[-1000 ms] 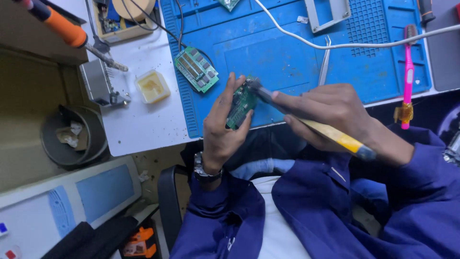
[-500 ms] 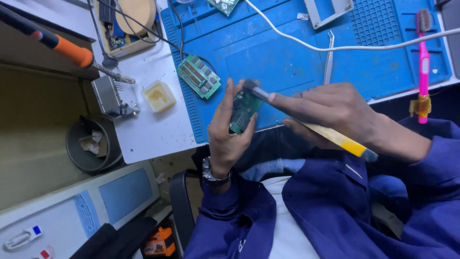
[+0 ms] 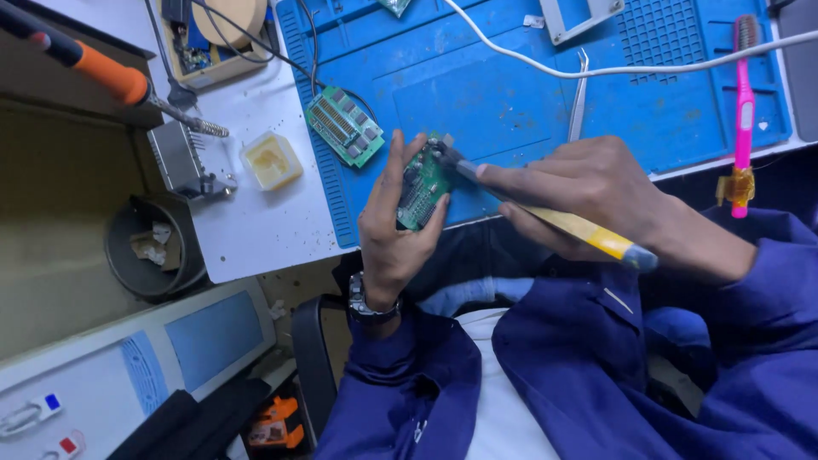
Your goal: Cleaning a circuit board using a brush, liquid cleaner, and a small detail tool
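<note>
My left hand [image 3: 394,234] grips a small green circuit board [image 3: 423,184], held upright over the near edge of the blue work mat [image 3: 511,102]. My right hand [image 3: 588,192] holds a yellow-handled brush [image 3: 562,220] like a pen, and its dark head rests on the top of that board. A second green circuit board [image 3: 344,125] with wires attached lies flat on the mat's left edge, just beyond my left hand.
A small yellow flux pot [image 3: 271,160], a metal soldering-iron stand [image 3: 177,156] and an orange-handled iron [image 3: 102,72] sit at left. Tweezers [image 3: 578,106], a white cable [image 3: 630,68] and a pink brush [image 3: 743,111] lie on the mat. A grey bin [image 3: 153,247] stands below the table edge.
Both hands stay together on the small board with the brush head against it; only the view has shifted slightly.
</note>
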